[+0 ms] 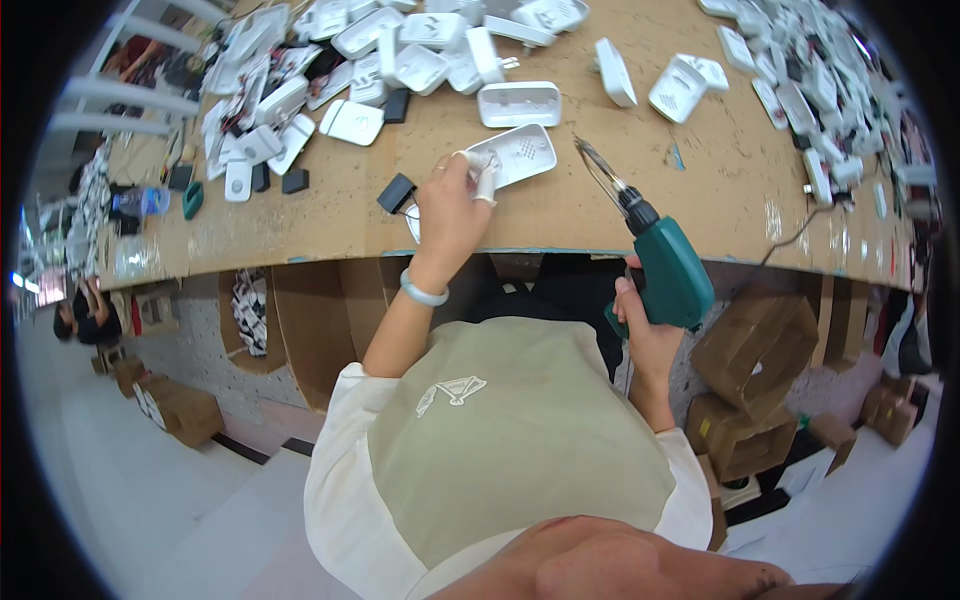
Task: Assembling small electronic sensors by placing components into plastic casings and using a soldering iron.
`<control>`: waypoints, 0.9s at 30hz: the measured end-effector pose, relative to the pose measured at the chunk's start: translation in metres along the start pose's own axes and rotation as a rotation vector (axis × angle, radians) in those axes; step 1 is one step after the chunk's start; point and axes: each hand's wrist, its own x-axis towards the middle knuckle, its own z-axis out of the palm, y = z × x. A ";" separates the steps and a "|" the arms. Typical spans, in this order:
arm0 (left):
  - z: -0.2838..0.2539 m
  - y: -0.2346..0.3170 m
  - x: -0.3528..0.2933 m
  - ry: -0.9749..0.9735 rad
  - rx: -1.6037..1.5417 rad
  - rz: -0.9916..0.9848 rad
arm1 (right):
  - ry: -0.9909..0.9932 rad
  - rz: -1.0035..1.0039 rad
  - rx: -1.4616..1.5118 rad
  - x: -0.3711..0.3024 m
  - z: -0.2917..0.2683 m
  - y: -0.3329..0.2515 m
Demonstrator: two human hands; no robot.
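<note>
My right hand (648, 320) is wrapped round the grip of a green soldering gun (672, 270), right of my body at the table's front edge. Its thin metal tip points up and left over the cardboard. My left hand (455, 215), with white coverings on some fingers, is closed on the near left end of an open white plastic housing (528, 155). Perforations show in the housing's floor; its other contents are partly hidden by my fingers. Against the left wrist lies a black block (397, 193) with a thin wire. Another white housing (519, 104) lies just beyond.
A large heap of white housings (430, 65) covers the far left, and another heap (815, 90) lies at the right. A dark cord (795, 238) crosses the table's right front edge. Cardboard boxes (755, 350) stand below on the right. A person (95, 312) is at the far left.
</note>
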 end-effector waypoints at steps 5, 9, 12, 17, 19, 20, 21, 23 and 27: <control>-0.115 -0.051 -0.038 -0.188 -0.827 -0.513 | 0.027 -0.038 0.035 0.002 0.000 -0.001; -0.214 -0.136 -0.127 0.104 -1.040 -0.512 | -0.050 -0.021 -0.046 0.008 0.010 -0.004; -0.228 -0.234 -0.220 0.357 -1.122 -0.709 | 0.004 -0.061 -0.044 0.008 0.022 -0.010; -0.134 -0.366 -0.302 0.410 -0.903 -1.082 | 0.021 -0.123 -0.106 0.006 0.030 -0.013; -0.091 -0.395 -0.317 0.524 -0.726 -1.332 | 0.011 -0.128 -0.129 0.004 0.034 -0.017; -0.071 -0.411 -0.331 0.528 -0.586 -1.378 | 0.002 -0.128 -0.153 0.001 0.040 -0.022; -0.059 -0.434 -0.360 0.567 -0.440 -1.364 | 0.007 -0.128 -0.181 -0.001 0.048 -0.027; -0.013 -0.454 -0.373 0.303 0.025 -1.350 | 0.038 -0.150 -0.227 -0.005 0.053 -0.028; 0.046 -0.483 -0.419 -0.266 0.266 -1.332 | 0.054 -0.129 -0.327 -0.001 0.058 -0.031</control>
